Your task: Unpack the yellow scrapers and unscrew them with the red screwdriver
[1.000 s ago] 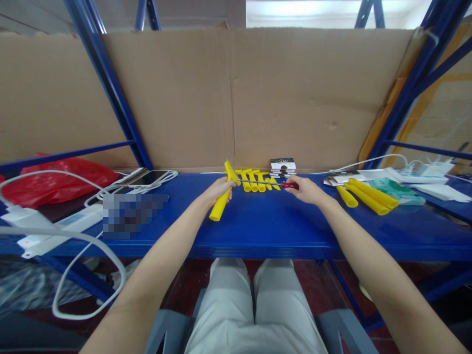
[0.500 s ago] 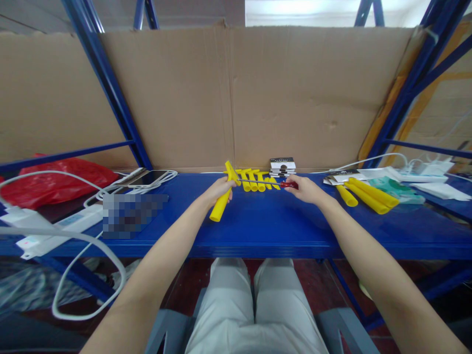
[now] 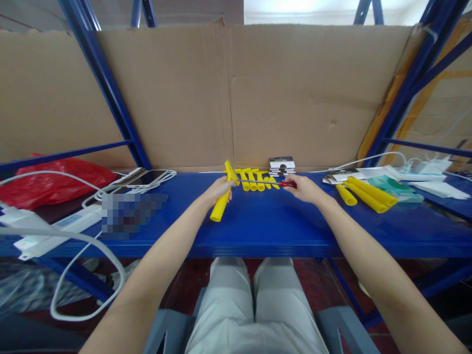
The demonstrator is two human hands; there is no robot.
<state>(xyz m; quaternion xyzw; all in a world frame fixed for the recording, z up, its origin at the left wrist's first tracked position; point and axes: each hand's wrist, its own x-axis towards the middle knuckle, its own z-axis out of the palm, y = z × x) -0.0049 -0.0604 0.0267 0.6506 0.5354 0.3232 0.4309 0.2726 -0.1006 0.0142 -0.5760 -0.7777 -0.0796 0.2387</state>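
Note:
My left hand point(image 3: 222, 190) is closed around a yellow T-shaped plastic tool point(image 3: 219, 209) with a round tube handle and a flat, wide head, tilted above the blue table. In my right hand point(image 3: 303, 189) is a screwdriver point(image 3: 286, 184) with a red handle; its metal shaft points left. The tip meets the yellow tool just below the head, though a screw there is too small to make out. Behind the shaft, several similar yellow tools point(image 3: 253, 184) lie in a row, beside small yellow pieces point(image 3: 272, 182).
Small black-and-white boxes point(image 3: 281, 166) are stacked against the cardboard wall point(image 3: 295, 98). On the right lie yellow tubes point(image 3: 372, 194) and a green plastic packet point(image 3: 396, 189). A power strip point(image 3: 59, 228), white cables and a red bag point(image 3: 62, 177) occupy the left side of the blue table point(image 3: 265, 228).
Almost nothing differs. Both hands keep their places with the screwdriver against the yellow tool; the whole view has shifted very slightly.

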